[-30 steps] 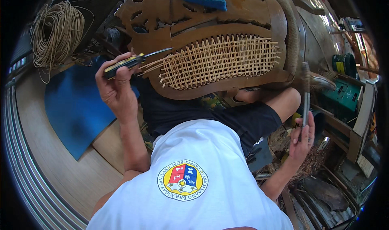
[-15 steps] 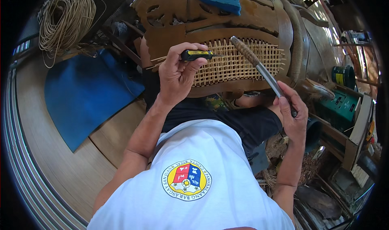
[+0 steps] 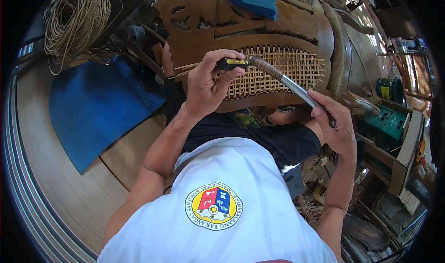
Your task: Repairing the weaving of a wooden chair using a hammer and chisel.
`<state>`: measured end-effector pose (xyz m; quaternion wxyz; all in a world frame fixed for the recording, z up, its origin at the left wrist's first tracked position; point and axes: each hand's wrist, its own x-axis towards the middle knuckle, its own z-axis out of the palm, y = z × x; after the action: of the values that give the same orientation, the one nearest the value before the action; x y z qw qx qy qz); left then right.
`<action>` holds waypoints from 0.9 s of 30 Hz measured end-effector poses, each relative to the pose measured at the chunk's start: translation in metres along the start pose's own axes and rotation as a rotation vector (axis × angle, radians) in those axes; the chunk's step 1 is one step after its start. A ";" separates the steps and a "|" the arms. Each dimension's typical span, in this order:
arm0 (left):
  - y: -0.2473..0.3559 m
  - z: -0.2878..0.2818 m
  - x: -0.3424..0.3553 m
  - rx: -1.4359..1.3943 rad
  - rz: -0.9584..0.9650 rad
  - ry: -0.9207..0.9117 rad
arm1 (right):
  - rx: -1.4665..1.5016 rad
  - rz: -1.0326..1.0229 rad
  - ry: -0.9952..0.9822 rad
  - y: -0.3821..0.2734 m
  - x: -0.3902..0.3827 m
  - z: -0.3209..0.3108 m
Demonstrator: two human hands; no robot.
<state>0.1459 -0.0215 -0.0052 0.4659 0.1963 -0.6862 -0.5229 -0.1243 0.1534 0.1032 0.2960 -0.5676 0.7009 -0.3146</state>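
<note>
My left hand [image 3: 204, 84] is closed around the black-and-yellow handle of a screwdriver [image 3: 233, 63], held level above a woven cane panel [image 3: 278, 73]. In my right hand [image 3: 337, 124] is a metal bar [image 3: 294, 87] with a dark lower end and a rough brown upper part. The bar slants up to the left, and its tip appears to meet the front of the screwdriver handle; its thin shaft is hidden or too small to make out. The panel sits in a carved brown wooden chair frame [image 3: 194, 45] across my lap, with loose cane ends sticking out at both sides.
A blue foam block [image 3: 252, 1] lies on the chair frame. To the left hang coiled cane strands [image 3: 76, 22], above a blue sheet [image 3: 97, 110] on a wooden surface [image 3: 37, 119]. At right are a green container [image 3: 382, 124], a dark bucket [image 3: 390, 88] and wooden framing [image 3: 401, 170].
My right hand has swung the metal bar lower and left, so its tip now comes up to the screwdriver. My left hand has shifted slightly right with the screwdriver.
</note>
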 end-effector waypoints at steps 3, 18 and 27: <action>0.008 -0.002 0.005 -0.054 -0.009 0.043 | -0.015 -0.009 0.008 0.003 0.001 -0.006; 0.007 -0.014 0.004 -0.037 -0.019 0.094 | -0.015 0.055 0.126 0.008 -0.001 -0.017; 0.003 -0.010 0.000 0.006 -0.011 0.043 | -0.013 -0.027 0.000 0.001 0.018 0.001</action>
<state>0.1545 -0.0261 -0.0024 0.4771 0.2129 -0.6765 -0.5190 -0.1273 0.1362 0.1012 0.2880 -0.5788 0.6954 -0.3139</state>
